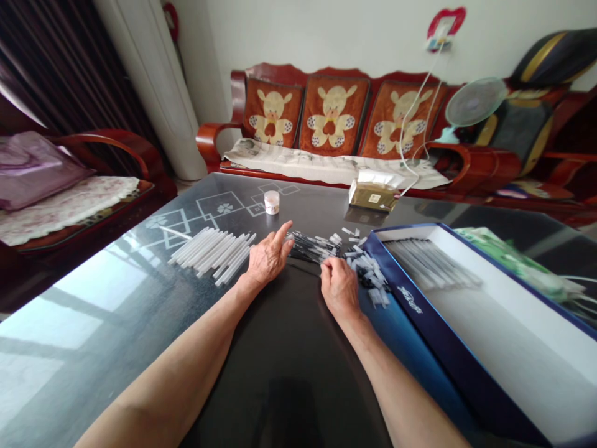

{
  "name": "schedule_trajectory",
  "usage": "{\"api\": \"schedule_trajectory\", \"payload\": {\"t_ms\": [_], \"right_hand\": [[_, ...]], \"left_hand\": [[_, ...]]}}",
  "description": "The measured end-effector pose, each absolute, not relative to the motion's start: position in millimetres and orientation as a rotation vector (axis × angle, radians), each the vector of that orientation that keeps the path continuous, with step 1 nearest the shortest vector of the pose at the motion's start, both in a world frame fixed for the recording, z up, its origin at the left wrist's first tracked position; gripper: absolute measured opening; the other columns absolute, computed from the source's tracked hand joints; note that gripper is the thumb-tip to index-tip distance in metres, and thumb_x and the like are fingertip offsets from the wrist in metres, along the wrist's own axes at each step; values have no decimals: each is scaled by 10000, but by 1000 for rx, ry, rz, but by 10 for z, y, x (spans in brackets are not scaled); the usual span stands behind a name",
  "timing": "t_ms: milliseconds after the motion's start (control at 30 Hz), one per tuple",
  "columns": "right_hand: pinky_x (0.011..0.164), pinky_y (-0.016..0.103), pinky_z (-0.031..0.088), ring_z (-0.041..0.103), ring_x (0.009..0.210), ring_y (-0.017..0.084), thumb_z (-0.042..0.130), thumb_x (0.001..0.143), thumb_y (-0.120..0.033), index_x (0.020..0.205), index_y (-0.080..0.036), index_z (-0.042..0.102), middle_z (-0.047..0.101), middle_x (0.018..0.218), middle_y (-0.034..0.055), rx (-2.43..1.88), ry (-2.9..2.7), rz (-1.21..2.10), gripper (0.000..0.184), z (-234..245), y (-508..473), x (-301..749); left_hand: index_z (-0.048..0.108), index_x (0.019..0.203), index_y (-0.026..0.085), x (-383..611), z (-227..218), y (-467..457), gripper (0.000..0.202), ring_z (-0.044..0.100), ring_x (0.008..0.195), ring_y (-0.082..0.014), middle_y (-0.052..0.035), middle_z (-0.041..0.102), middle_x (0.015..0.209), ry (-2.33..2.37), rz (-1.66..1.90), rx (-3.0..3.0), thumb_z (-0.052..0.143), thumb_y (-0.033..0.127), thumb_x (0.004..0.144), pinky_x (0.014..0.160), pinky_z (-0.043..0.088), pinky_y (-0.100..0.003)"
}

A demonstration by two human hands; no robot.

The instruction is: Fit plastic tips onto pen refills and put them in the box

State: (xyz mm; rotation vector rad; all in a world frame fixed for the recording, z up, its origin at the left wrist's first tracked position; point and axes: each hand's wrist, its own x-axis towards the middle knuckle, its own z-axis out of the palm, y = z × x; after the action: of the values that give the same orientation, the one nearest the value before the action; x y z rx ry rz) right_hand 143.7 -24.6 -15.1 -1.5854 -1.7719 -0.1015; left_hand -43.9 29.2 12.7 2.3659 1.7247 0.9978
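Observation:
My left hand (268, 255) lies on the dark glass table (140, 311) with fingers stretched toward a pile of thin black rods (310, 246); it looks open and holds nothing. Just left of it lies a heap of white plastic tubes (212, 249). My right hand (338, 286) rests on the table with fingers curled in a pinch at the edge of the black rods, beside a scatter of small white caps (370, 274). What the pinch holds is too small to make out.
A blue-rimmed white box (489, 323) with several assembled white tubes stands at the right. A small white jar (272, 201) and a tan packet (373, 194) sit further back. A red wooden sofa (326, 118), a fan and an armchair surround the table.

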Motion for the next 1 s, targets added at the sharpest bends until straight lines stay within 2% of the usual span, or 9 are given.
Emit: {"api": "schedule_trajectory", "payload": {"t_ms": [100, 200, 333, 567, 733, 867, 1000], "right_hand": [[790, 310, 422, 566, 867, 204, 391, 911, -177, 958, -174, 587, 628, 904, 85, -1484, -1629, -89, 202, -155, -218, 1473], [847, 331, 439, 565, 936, 210, 361, 914, -163, 1042, -179, 607, 612, 975, 101, -1443, -1582, -87, 277, -124, -228, 1480], [870, 350, 443, 559, 944, 213, 375, 885, -131, 1026, -186, 639, 595, 969, 99, -1430, -1585, -55, 304, -96, -249, 1475], [850, 351, 443, 564, 919, 215, 385, 885, -143, 999, -189, 660, 601, 948, 92, -1440, -1614, -53, 301, -114, -238, 1480], [860, 345, 441, 576, 929, 210, 392, 878, -141, 979, -181, 663, 619, 959, 93, -1437, -1623, -53, 293, -98, -247, 1483], [855, 334, 458, 597, 913, 196, 417, 900, -179, 962, -191, 638, 651, 944, 80, -1373, -1617, 3, 230, -92, -249, 1464], [753, 311, 493, 602, 803, 175, 511, 875, -239, 922, -193, 600, 647, 900, 64, -1343, -1502, 69, 111, -108, -239, 1447]], "left_hand": [[437, 1396, 283, -442, 92, 307, 443, 592, 804, -192, -72, 617, 922, 1733, 957, 2393, 342, 399, 979, 637, 419, -244], [554, 1289, 250, -464, 28, 360, 386, 575, 847, -207, -84, 606, 901, 1656, 991, 2452, 346, 340, 977, 738, 436, -284], [613, 1197, 202, -483, -24, 422, 363, 568, 872, -223, -97, 614, 883, 1610, 1002, 2538, 344, 293, 971, 848, 419, -340], [623, 1177, 222, -474, 4, 408, 356, 549, 837, -210, -78, 612, 872, 1660, 918, 2640, 339, 291, 975, 823, 389, -344], [655, 1144, 268, -453, 49, 371, 355, 516, 844, -209, -71, 629, 903, 1484, 904, 2792, 342, 297, 978, 861, 354, -375], [632, 1205, 282, -381, 90, 295, 355, 515, 807, -198, -66, 619, 863, 1256, 809, 2893, 373, 349, 972, 828, 381, -351], [599, 1260, 276, -310, 69, 227, 395, 536, 773, -185, -61, 597, 806, 1154, 756, 2873, 365, 412, 972, 754, 421, -291]]}}
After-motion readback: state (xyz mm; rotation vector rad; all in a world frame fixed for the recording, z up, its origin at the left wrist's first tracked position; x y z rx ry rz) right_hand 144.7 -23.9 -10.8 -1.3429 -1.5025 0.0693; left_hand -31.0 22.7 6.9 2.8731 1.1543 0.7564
